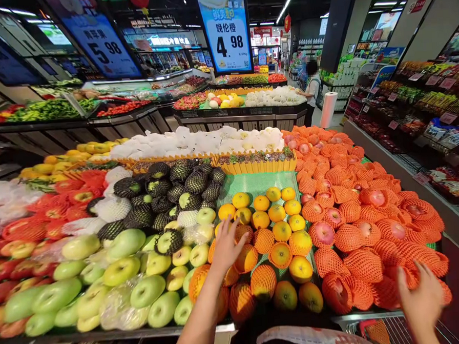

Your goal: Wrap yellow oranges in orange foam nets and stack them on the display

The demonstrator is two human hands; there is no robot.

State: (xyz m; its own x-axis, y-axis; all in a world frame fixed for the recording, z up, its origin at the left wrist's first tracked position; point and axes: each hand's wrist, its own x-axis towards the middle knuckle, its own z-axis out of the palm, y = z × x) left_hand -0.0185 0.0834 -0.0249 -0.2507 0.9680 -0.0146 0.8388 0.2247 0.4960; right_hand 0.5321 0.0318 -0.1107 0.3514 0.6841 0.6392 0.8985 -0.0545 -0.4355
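Lying under left hand [225, 246]: oranges [246, 257]

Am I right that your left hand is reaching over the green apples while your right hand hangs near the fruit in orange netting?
Not quite. The head view shows the left hand spread over the oranges, with the green apples farther left. The rest holds: the right hand is by the fruit in orange netting.
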